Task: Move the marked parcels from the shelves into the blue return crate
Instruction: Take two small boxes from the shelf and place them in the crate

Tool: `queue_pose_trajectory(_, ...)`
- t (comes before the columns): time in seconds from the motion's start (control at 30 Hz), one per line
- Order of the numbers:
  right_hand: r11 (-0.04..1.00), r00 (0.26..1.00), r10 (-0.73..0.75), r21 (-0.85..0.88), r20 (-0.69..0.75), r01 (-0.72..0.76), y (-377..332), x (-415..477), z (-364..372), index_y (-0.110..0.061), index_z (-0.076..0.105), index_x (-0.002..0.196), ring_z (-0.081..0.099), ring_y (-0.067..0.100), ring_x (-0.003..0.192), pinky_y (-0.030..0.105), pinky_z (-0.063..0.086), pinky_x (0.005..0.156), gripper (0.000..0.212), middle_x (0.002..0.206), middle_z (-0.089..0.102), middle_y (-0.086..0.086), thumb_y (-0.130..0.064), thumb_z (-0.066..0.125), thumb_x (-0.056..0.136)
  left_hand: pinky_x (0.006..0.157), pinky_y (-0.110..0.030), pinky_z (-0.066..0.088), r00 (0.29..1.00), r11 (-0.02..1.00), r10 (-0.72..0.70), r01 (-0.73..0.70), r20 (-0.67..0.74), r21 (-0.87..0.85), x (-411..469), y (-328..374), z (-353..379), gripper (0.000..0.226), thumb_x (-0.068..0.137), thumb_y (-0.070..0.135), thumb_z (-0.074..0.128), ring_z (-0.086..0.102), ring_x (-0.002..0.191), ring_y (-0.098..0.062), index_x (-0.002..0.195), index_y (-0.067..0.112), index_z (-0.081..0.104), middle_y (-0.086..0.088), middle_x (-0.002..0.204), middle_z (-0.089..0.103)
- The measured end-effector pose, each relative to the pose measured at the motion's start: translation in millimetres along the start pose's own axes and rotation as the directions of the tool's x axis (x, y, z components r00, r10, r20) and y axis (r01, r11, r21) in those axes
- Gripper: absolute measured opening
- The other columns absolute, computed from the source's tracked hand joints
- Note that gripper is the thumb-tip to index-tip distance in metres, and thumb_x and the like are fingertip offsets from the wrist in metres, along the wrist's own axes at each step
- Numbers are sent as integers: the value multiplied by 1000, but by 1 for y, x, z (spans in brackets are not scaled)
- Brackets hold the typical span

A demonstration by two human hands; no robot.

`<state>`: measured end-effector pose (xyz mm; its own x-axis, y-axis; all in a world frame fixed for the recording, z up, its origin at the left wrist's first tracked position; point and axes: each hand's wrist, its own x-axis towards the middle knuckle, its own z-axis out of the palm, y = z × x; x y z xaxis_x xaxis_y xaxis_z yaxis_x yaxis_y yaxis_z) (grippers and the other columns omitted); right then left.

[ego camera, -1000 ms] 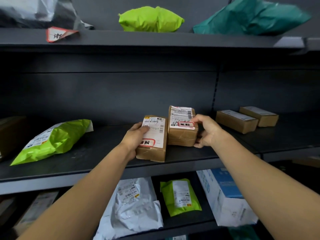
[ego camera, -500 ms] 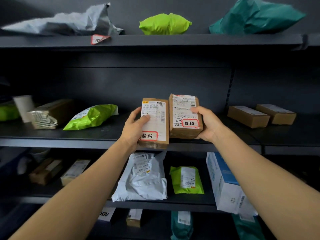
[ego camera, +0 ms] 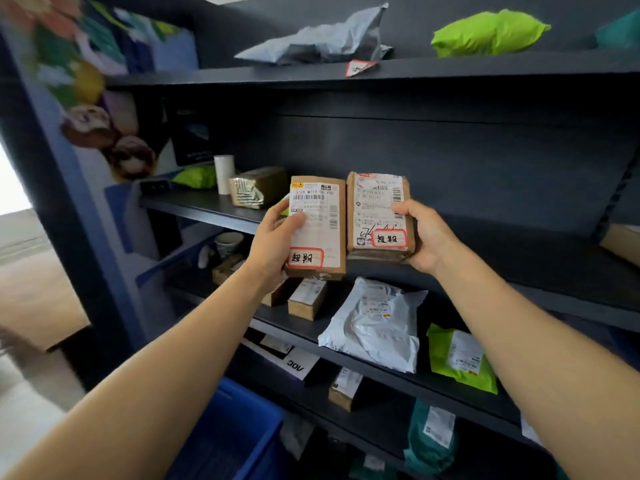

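Swung left since a moment ago, the view now takes in a blue crate (ego camera: 228,431) at the near left, below the shelves. The left hand (ego camera: 273,244) grips the left box (ego camera: 317,226), thumb across its label. Just beside it, the right box (ego camera: 379,213) is gripped at its right edge by the right hand (ego camera: 426,237). Both brown boxes are held up in front of the middle shelf (ego camera: 519,258), each bearing a red-bordered handwritten sticker. A grey bag (ego camera: 374,327) and a green bag (ego camera: 457,358) lie on the shelf below.

A white roll (ego camera: 224,174) stands beside a tape-wrapped box (ego camera: 258,186).
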<state>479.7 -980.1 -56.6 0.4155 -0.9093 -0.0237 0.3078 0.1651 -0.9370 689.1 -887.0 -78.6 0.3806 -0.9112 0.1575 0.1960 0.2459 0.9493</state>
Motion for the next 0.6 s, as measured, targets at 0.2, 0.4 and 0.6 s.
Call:
queue_pose_trajectory(0.2,994,985,94,-68,146,-85,43,23,97,-18,57,127,72,30,91,41,58,69,40,109,72,13,-21,53,87,69,-37,60,979,996,63,-49,-193,77,-22,22,-101,36,88,22,59,72,87,-19,122,26,49,-7,110,67)
queue_pose_trajectory(0.4,973,939,209,-159,274,-170,100,34,197,-16,60,123,69,30,98,47,54,89,37,107,73,13,-22,52,87,70,-38,60,937,997,53,-30,-345,69,-54,37,-204,43,88,22,60,72,90,-22,128,20,45,-7,110,69)
queue_pose_trajectory(0.6,937,849,345,-202,400,-286,155,40,275,-12,65,104,75,25,72,33,58,53,23,82,77,11,-20,48,90,71,-37,60,882,995,32,17,-471,100,-90,45,-288,45,87,23,61,72,89,-22,128,22,43,-8,109,67)
